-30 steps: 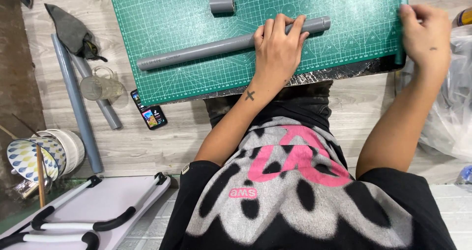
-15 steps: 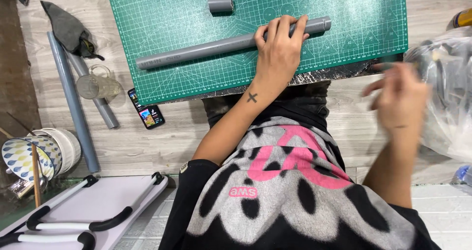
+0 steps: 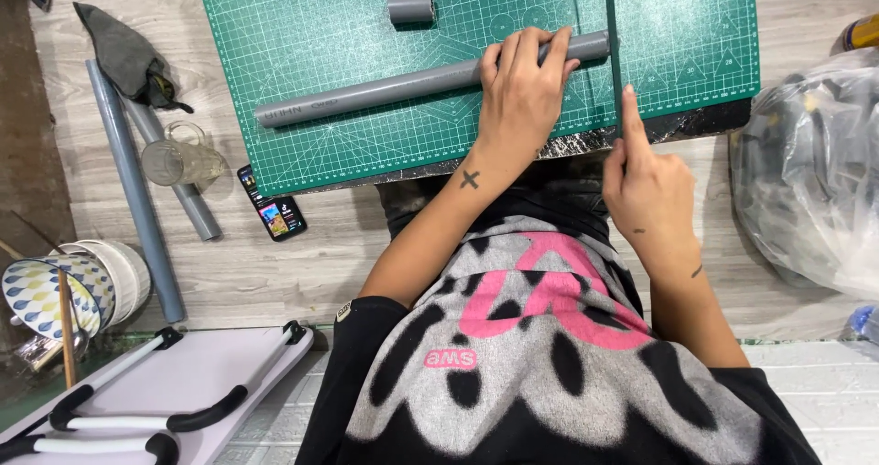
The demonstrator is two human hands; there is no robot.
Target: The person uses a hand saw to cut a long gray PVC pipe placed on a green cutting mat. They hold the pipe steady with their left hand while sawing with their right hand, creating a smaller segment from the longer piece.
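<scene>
Fingers of the left hand lie flat over a long grey pipe, pressing it down on the green cutting mat, near the pipe's right end. That pipe runs slantwise across the mat, its left end lower than its right. Just past the fingertips, a thin dark saw blade stands across the pipe, crossing it at a near right angle. The right hand is closed around the lower end of this tool, with the forefinger stretched along it. A short grey pipe piece lies higher on the mat, apart from the long one. Off the mat to the left are two more grey pipes, a clear glass jug and a phone on the wooden floor.
</scene>
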